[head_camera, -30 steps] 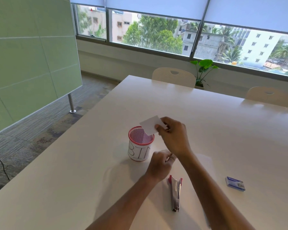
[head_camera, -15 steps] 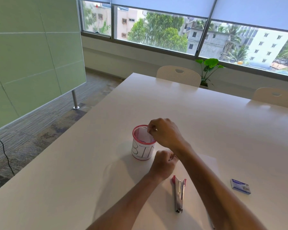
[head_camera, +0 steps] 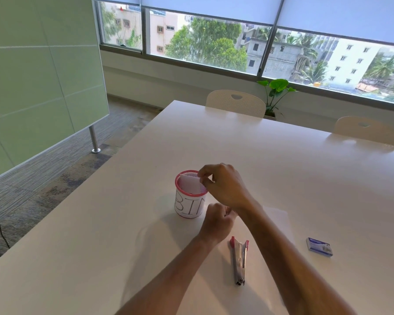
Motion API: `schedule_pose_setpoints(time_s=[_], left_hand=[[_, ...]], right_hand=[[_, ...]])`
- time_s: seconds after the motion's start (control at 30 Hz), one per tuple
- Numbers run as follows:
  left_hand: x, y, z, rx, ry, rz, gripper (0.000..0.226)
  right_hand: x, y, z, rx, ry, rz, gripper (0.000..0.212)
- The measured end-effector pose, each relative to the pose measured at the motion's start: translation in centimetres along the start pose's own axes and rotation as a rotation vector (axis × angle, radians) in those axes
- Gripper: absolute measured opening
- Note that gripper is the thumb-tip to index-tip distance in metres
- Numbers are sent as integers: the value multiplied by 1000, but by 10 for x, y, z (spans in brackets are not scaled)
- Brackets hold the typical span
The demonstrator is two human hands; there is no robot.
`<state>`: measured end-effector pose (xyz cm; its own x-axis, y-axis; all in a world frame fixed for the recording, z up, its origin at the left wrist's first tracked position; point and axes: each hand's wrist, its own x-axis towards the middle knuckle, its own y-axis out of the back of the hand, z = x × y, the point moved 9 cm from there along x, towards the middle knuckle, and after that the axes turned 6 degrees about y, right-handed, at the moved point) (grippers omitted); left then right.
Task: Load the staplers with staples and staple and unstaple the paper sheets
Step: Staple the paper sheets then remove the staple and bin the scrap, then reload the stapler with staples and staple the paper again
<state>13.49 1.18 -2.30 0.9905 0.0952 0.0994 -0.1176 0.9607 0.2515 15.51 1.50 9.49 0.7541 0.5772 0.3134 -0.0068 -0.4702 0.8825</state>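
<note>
Nearest the viewer, a stapler (head_camera: pixel 238 261) lies flat on the white tabletop (head_camera: pixel 100 246), its long silver body pointing toward the viewer and its pink-tipped end swung open in a narrow V at the far side. To its right, well apart, a small blue staple box (head_camera: pixel 319 246) rests on the tabletop. A white paper sheet (head_camera: pixel 279 220) lies under the right forearm, pale against the surface and only partly visible. Just beyond the stapler, the left hand (head_camera: pixel 216 225) is curled into a fist beside the bin; whether its grip holds anything cannot be told from this angle. Beyond it stands a pink mesh bin (head_camera: pixel 190 196), wrapped in a white label with "BIN" in black letters. The right hand (head_camera: pixel 224 185) hovers over the bin's right rim, thumb and fingertips pinched on the corner of a white paper piece (head_camera: pixel 190 184) that sits down inside the mesh. Farther off, two cream chairs (head_camera: pixel 236 103) stand at the far edge, with a green plant (head_camera: pixel 276 89) below the window.
</note>
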Motion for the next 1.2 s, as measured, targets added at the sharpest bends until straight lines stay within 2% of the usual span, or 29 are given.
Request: schedule_pose_setpoints(time_s=[0.13,0.3,0.4,0.5,0.6,0.67,0.8,0.9,1.03,1.13,1.2], left_hand=[[0,1,-3,-31,22,-5,28],[1,1,-5,-26,38,-22,35],[0,1,-7,-28,45,-24,36],[1,1,-13,-12,58,-23,34],[3,1,-20,17,88,-15,19],[3,3,-24,23,103,-8,15],[-1,5,-18,45,80,-24,22],[-6,8,-10,26,63,-33,34],[-9,10,-9,19,72,-35,38],[-10,10,-5,11,39,-41,39],[-10,10,-1,-18,9,-37,31]], right_hand=[[-9,11,0,64,-12,103,24],[-21,20,10,70,-51,187,17],[-17,16,7,1,-40,154,18],[-4,-1,-3,-79,-22,35,27],[7,-13,-9,-155,-35,-19,21],[10,-17,-7,-151,-71,-9,22],[11,-22,3,-53,-154,10,23],[11,-25,8,-24,-159,9,25],[11,-29,10,-17,-153,-49,28],[8,-21,13,14,-172,22,36],[4,-11,19,39,-203,90,35]])
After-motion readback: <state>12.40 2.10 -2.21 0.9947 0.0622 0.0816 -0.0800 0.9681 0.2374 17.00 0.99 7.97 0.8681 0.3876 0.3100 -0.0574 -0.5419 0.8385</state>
